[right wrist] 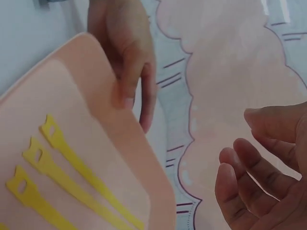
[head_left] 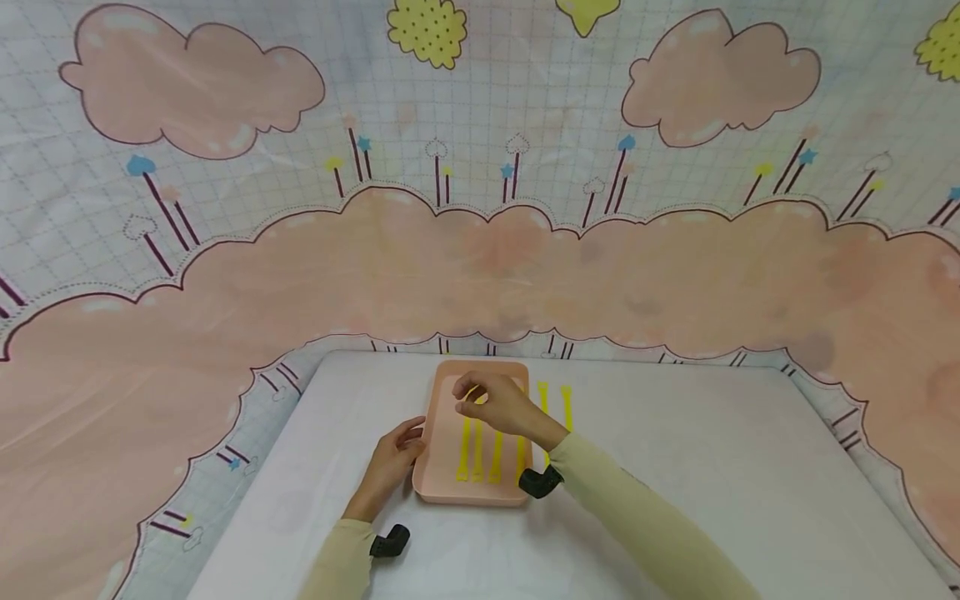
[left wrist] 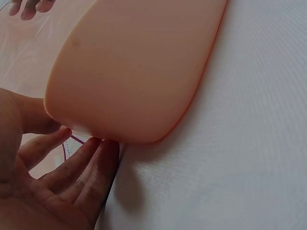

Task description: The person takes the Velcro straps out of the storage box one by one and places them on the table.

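Note:
A pale pink tray [head_left: 438,467] lies on the white table. My left hand [head_left: 393,458] holds the tray's left side, with the thumb at the rim and fingertips against the outer wall [left wrist: 103,132]. Several flat yellow cable ties [right wrist: 72,191], each with a slotted head, lie side by side inside the tray. Above the tray is my right hand [head_left: 498,404], its fingers loosely bent and a gap between thumb and fingertips. Nothing shows between those fingers in the right wrist view. The right hand and forearm hide part of the ties in the head view.
More yellow cable ties [head_left: 567,408] lie on the table just right of the tray, partly behind the right forearm. The white tabletop [head_left: 712,467] stretches to the right. A cloud-patterned curtain [head_left: 450,275] hangs behind and around the table.

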The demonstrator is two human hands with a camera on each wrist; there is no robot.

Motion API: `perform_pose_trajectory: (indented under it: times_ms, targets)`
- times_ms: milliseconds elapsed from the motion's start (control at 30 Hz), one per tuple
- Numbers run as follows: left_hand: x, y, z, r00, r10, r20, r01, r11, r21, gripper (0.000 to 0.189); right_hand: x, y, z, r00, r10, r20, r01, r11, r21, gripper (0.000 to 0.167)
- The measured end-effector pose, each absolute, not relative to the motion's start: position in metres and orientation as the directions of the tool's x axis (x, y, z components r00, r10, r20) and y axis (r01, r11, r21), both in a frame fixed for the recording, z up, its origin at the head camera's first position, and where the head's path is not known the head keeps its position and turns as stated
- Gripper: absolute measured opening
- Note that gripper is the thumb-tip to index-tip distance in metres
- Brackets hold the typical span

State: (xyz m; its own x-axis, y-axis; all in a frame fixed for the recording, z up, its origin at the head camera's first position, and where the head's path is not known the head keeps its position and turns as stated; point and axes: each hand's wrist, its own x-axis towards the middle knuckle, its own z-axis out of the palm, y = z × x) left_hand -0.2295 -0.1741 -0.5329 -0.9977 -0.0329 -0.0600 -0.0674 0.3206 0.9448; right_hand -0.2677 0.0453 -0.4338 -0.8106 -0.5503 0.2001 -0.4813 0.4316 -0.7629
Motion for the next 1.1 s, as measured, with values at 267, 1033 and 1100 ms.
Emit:
perform_pose_trajectory:
  times_ms: [267,1033,1100]
  targets:
    - [-0.231,-0.175,-0.538,-0.997,-0.028,-0.077,-0.082,0.299,0.951,0.046,-0.271,0.036,-0.438,-0.734,-0.656,0.175,-0.632,0.565,-0.531,0.019]
    - [-0.230,-0.174,-0.534,-0.996,-0.034,-0.076,-0.083,0.301,0.950,0.046,-0.286,0.024,-0.461,-0.646,-0.763,-0.009,-0.760,0.644,-0.089,0.027]
    - [-0.230,-0.174,-0.533,-0.996,-0.034,-0.079,-0.086,0.307,0.948,0.046,-0.289,0.023,-0.464,-0.644,-0.764,-0.028,-0.760,0.644,-0.088,0.027]
